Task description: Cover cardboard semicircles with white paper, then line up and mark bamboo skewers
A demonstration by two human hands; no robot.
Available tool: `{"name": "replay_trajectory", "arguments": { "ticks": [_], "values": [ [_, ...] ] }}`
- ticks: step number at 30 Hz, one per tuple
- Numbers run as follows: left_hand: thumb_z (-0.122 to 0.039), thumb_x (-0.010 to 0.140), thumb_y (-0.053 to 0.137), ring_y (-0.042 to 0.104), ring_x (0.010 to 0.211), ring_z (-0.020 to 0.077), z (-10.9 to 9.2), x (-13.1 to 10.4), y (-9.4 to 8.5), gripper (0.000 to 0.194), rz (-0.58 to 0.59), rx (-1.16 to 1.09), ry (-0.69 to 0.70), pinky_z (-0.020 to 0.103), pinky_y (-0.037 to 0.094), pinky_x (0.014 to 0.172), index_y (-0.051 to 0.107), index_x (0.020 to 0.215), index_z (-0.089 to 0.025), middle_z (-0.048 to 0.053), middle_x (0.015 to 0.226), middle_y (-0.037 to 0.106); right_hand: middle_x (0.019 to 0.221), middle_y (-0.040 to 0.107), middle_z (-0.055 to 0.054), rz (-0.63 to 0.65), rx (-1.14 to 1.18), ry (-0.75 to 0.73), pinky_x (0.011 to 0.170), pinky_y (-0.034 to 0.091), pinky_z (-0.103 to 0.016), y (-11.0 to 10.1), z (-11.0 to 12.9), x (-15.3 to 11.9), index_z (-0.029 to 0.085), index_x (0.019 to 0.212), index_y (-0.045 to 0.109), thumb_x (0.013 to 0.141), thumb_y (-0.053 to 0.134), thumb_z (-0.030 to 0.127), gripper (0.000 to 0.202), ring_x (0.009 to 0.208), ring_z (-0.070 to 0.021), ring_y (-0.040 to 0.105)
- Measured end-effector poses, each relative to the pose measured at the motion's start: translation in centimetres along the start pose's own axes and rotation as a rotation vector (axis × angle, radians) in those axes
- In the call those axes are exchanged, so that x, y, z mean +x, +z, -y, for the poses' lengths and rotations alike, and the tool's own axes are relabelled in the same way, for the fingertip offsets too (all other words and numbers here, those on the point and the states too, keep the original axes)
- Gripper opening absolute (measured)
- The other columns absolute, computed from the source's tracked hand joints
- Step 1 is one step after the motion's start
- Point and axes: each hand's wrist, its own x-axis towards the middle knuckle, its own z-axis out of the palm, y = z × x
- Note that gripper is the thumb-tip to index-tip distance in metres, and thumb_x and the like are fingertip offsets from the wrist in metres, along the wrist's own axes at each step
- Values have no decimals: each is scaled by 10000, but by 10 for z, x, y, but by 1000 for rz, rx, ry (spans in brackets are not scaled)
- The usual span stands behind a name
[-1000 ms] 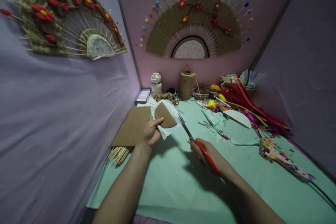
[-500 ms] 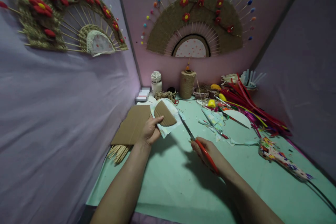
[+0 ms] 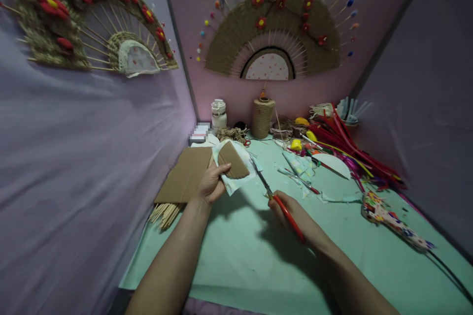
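My left hand [image 3: 214,182] is closed on a half-round piece of cardboard [image 3: 233,161] laid over a pale patterned cloth [image 3: 233,186], the thumb pressing on the cardboard. The cloth sticks out past the cardboard's edges. In my right hand [image 3: 288,214] is a pair of red-handled scissors [image 3: 288,216]. Their blades point up and left, with the tips at the cloth's right edge. Whether the tips touch the cloth I cannot tell.
Left lie a cardboard sheet [image 3: 183,174] and thin sticks [image 3: 166,215]. At the back stand a jar [image 3: 219,115] and a twine spool [image 3: 262,118]. Cloth scraps [image 3: 300,165], red pipe cleaners [image 3: 345,140] and a flower-patterned glue gun [image 3: 393,224] with a cord are on the right.
The whole view has shifted slightly to the left. Both hands keep nearly the same pose, holding the cardboard with cloth and the scissors.
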Motion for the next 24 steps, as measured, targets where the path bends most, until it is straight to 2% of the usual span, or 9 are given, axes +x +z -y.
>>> {"name": "replay_trajectory", "arguments": {
  "ticks": [7, 16, 24],
  "values": [
    [-52, 697, 685, 685, 973, 227, 2, -4, 2, 701, 67, 38, -40, 412, 511, 962, 459, 1344, -200, 63, 1072, 717, 632, 424, 40, 2, 47, -25, 505, 309, -244, -1, 6, -2, 213, 750, 425, 844, 451, 610, 409, 563, -114, 368],
    [-48, 697, 686, 684, 973, 224, 4, -4, 3, 711, 58, 53, -34, 412, 497, 977, 458, 1348, -219, 62, 1085, 714, 571, 388, 56, 11, 90, 17, 474, 262, -238, -2, 13, -5, 220, 706, 407, 817, 464, 650, 449, 524, -104, 335],
    [-72, 694, 686, 680, 986, 248, 3, -4, 3, 662, 59, 62, -41, 438, 497, 972, 496, 1318, -185, 77, 1067, 717, 567, 378, 56, 4, 82, 21, 483, 264, -241, 0, 7, -3, 221, 699, 398, 813, 465, 645, 444, 518, -107, 341]
  ]
}}
